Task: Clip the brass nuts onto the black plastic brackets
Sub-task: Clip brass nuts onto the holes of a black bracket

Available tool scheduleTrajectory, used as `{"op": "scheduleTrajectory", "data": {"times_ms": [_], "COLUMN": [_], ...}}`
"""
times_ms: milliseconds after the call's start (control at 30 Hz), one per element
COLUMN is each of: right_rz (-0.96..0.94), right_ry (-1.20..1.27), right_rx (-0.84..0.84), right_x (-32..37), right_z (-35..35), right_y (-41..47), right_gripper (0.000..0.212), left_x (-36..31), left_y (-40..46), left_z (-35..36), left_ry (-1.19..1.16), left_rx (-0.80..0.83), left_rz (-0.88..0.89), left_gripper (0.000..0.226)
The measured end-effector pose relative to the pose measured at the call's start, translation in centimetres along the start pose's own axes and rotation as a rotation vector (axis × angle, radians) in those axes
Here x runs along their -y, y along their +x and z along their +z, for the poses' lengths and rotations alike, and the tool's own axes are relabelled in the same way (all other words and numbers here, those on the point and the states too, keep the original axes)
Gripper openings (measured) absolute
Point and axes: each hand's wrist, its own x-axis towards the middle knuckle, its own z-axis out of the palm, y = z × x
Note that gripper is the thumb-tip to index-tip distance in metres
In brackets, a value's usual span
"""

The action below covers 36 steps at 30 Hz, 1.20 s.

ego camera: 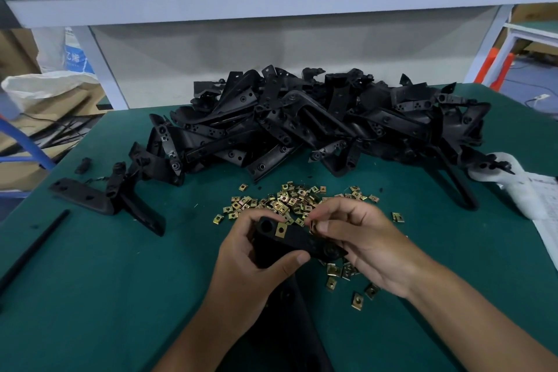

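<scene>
Your left hand (253, 254) grips the black bracket (297, 240), one brass nut (281, 230) already clipped on; your right hand (359, 238) pinches another nut (312, 225) against it.

One head-worn view looks forward and down, close over the fingers (297, 257). Beyond them the green table (105, 281) stretches away.

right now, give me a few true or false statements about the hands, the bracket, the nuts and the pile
1. The left hand grips a black bracket. True.
2. The bracket has no nut on it. False: one brass nut sits clipped beside its round hole.
3. The loose nuts lie between the hands and the bracket pile. True.
4. The right hand rests flat on the green mat. False: its fingers are curled at the bracket's right end.
5. The pile sits in a cardboard box. False: it lies on the mat.
</scene>
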Motion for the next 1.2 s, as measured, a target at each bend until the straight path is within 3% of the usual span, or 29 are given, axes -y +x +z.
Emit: {"op": "scheduleTrajectory", "data": {"times_ms": [267,500,667,1100,1200], "right_rz": [0.01,0.001,-0.144,-0.283,-0.318], "right_ry": [-0.085,-0.205,-0.397,-0.489,-0.553], "right_rx": [-0.027,-0.042,0.007,-0.002,0.019], "right_x": [0.1,0.2,0.8,-0.4,-0.5], "right_z": [-0.1,-0.2,-0.1,0.5,0.4], "right_y": [0.0,0.0,-0.5,-0.7,-0.9], "right_gripper": [0.014,0.025,0.012,0.019,0.031], "left_x": [0.0,0.2,0.2,0.4,0.5], "left_y": [0.0,0.1,0.1,0.0,0.0], "left_z": [0.0,0.0,0.0,0.0,0.1], "left_ry": [0.011,0.034,0.064,0.11,0.089], "left_rx": [-0.005,-0.02,-0.042,-0.136,-0.131], "left_rz": [0.009,0.007,0.019,0.089,0.105], "left_gripper": [0.043,0.042,0.043,0.042,0.041]}}
